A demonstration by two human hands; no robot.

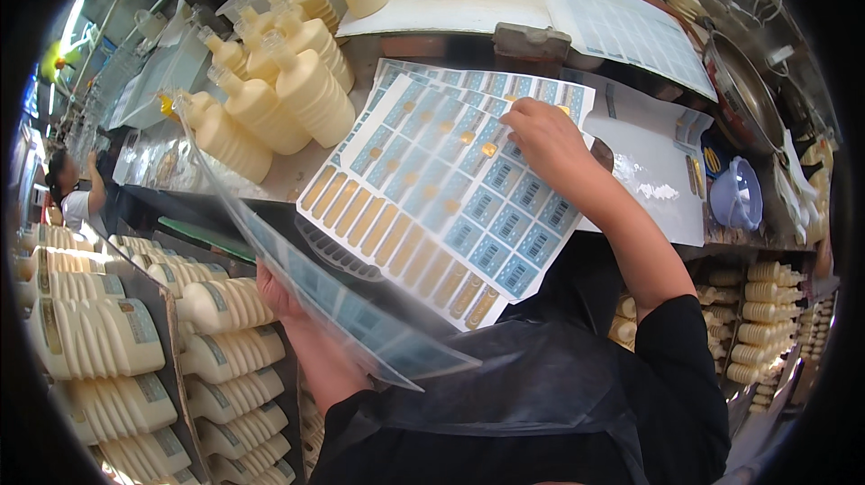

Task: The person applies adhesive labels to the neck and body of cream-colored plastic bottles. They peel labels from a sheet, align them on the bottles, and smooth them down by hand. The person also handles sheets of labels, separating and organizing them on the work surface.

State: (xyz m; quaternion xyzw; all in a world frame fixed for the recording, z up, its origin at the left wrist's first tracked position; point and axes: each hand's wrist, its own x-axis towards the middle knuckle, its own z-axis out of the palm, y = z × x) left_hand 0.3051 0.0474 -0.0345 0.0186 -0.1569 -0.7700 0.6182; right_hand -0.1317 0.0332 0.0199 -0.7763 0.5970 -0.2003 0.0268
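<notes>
Your left grip: closed on raised label sheets. Your right grip: fingers curled at the label stack on the bench; hold unclear. Bottles: crowding the stack's left. Lilac basin: far right.

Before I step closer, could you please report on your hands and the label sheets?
Left hand holding raised label sheet; right hand at far edge of spread label sheets; cream bottles stand beyond, to the left.

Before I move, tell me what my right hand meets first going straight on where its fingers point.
The label sheet, which your right hand already touches or nearly touches; depth is unclear there. Farther left, roughly along that line, stand the bottles.
</notes>
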